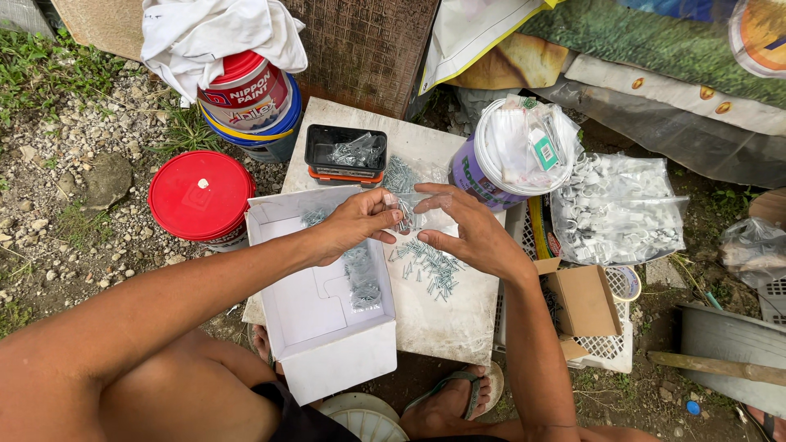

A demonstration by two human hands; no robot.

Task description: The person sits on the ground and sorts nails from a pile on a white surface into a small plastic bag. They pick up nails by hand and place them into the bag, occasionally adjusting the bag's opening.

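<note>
My left hand (354, 223) and my right hand (467, 229) meet over a white board (442, 319) laid as a work surface. Together they pinch a small clear plastic bag (413, 209) with small metal screws in it. Below the bag a loose heap of screws (432, 266) lies on the board. An open white cardboard box (319, 319) sits at the left under my left forearm, with bags of screws (360, 274) inside. A black tray (345, 152) with more screws stands at the far edge.
A red-lidded bucket (201, 196) and a paint can (250, 102) under a white cloth stand at the left. A purple bucket (512, 155), clear bags of white clips (618, 209) and a small brown box (583, 299) are at the right. Gravel lies around.
</note>
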